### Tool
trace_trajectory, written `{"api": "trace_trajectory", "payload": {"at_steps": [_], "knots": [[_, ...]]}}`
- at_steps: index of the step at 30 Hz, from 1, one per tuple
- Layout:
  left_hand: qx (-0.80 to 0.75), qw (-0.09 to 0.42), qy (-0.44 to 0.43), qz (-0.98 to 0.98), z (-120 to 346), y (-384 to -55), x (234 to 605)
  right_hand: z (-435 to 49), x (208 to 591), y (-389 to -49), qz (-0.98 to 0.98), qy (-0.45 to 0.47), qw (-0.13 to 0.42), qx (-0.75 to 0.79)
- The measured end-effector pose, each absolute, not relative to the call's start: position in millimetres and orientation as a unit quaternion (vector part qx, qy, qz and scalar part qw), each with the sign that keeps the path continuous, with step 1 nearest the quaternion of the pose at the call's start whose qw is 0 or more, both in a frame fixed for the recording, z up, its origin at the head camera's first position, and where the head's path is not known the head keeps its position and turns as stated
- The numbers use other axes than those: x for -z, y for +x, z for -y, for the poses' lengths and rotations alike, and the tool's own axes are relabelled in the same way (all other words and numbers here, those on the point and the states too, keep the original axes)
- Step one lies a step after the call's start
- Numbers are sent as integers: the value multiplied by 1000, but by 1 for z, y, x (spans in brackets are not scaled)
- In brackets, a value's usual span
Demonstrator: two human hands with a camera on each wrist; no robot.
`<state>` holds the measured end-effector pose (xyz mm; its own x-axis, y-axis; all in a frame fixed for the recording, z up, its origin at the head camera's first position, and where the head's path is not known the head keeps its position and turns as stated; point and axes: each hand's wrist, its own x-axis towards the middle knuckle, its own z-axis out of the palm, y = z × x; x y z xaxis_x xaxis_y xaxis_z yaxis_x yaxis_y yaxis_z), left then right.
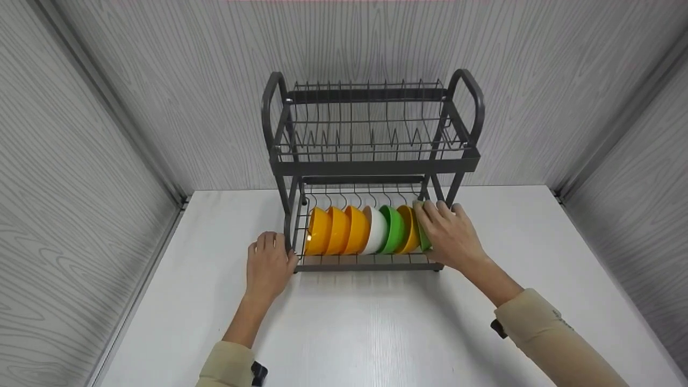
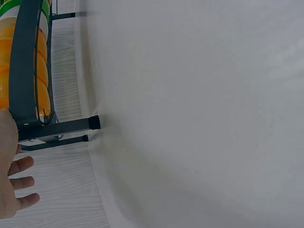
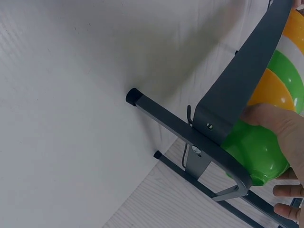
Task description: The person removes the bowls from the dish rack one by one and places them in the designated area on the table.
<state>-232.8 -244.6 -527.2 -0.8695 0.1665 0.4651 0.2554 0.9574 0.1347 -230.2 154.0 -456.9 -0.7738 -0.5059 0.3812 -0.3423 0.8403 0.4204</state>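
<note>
A row of small bowls stands on edge in the lower tier of a dark dish rack [image 1: 376,166]. From the left come three orange bowls [image 1: 337,231], a white bowl [image 1: 376,231], a green bowl [image 1: 395,229] and a yellow-orange bowl [image 1: 409,230]. At the right end, my right hand [image 1: 451,234] grips another green bowl [image 3: 254,149], thumb on its near side and fingers behind it. My left hand [image 1: 270,264] rests against the rack's lower left front corner. In the left wrist view its fingers [image 2: 23,183] are spread and hold no bowl; its thumb is mostly hidden.
The rack stands on a white table [image 1: 333,322] near the back wall [image 1: 365,37]. Its upper tier [image 1: 371,121] has wire dividers and curved side handles. Grey wood-patterned panels [image 1: 75,188] close off the sides.
</note>
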Motion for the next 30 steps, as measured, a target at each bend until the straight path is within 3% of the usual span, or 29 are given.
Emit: {"api": "trace_trajectory", "payload": {"at_steps": [16,30], "knots": [[81,253,-119,957,245,-233,528,-150,452,-229,918,236,253,195],[91,238,-112,960,245,-233,527,-148,446,-227,913,242,257,202]]}}
